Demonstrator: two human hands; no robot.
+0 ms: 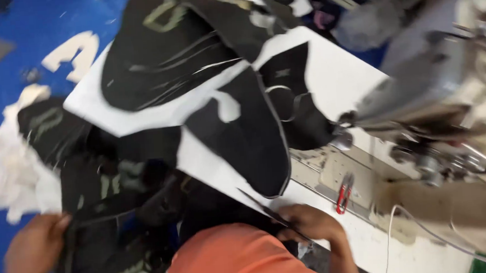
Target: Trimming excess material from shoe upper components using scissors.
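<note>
- Left hand (32, 251), at 8 o'clock, grips the edge of a black fabric piece (99, 218) hanging off the table.
- Right hand (309, 223), at 5 o'clock, holds dark scissors (270, 212), blades pointing toward 10 o'clock.
- White table (337, 74) carries more black cut pieces (243, 136).
- Sewing machine (448, 96) stands at 3 o'clock.
- Red-handled snips (344, 193) lie just below the machine.
- Blue floor (23, 32) fills 10 o'clock.

Single head view, steeply down; close

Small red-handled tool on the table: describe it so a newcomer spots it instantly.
Start at the grey sewing machine on the white table. Just below its needle end, beside the right hand, lie the red-handled snips. They are the only red thing there; everything nearby is black fabric.
</note>
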